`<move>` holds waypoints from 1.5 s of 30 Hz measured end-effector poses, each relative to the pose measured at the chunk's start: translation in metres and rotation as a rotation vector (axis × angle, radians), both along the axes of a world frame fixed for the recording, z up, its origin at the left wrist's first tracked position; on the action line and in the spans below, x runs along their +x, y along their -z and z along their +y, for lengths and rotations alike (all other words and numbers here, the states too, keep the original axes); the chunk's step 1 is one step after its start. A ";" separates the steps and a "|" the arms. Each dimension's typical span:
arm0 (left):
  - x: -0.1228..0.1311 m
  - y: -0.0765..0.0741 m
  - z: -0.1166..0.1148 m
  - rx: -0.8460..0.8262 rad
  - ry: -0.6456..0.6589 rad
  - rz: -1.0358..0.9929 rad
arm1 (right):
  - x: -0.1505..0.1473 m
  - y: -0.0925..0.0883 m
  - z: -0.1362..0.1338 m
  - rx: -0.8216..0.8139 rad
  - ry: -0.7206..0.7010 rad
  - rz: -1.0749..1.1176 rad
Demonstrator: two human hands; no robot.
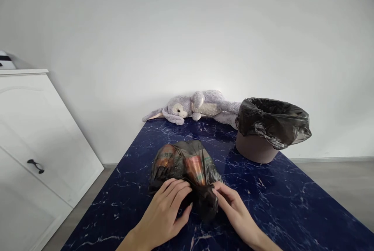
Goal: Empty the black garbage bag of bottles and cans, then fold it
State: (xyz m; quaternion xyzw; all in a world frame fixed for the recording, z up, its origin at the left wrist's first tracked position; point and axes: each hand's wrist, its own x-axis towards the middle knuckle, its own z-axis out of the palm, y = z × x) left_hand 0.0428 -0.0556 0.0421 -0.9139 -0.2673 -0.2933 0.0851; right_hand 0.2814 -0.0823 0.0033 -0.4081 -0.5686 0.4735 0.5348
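- The left hand (167, 211) is lying on the near end of a black bag (182, 161). Its fingers are pressed together over the plastic and its thumb is curling in from below, so it is gripping the gathered part of the bag between them.
- The right hand (233, 207) is coming in from the other side. Its fingers are held together and their tips are touching the same gathered, dark end of the bag. I cannot tell if this hand is really pinching the plastic or only resting on it.
- The black bag is lying on the worktop (292, 204), in its near middle part, just in front of the person. The plastic is thin, and orange-brown packages with some green print are showing through it. At least two of them are lying side by side inside.
- Behind the bag and to the right, a brown bin (254, 150) is standing on the worktop, apart from the bag. A black liner (273, 120) is sitting in it and is folding out over its rim. What is inside is hidden.
- At the far edge of the worktop, a grey plush rabbit (201, 107) is lying against the wall, just beside the bin.
- On the left, a white cabinet (32, 126) with a dark handle (35, 165) is standing on the floor.
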 end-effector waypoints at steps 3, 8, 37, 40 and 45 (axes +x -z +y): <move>-0.001 0.008 0.005 0.007 -0.088 -0.015 | 0.002 0.001 0.002 -0.066 -0.041 0.140; -0.009 0.017 0.014 0.109 -0.271 0.003 | 0.003 -0.002 -0.002 -0.133 -0.213 0.278; -0.034 0.042 0.041 -0.026 -0.516 -0.026 | 0.028 0.029 0.033 0.075 0.425 -0.282; -0.040 0.047 0.045 -0.086 -0.497 -0.066 | 0.023 0.019 0.024 0.094 0.280 -0.315; -0.048 0.054 0.052 -0.116 -0.465 -0.096 | 0.016 0.009 0.013 0.136 0.196 -0.313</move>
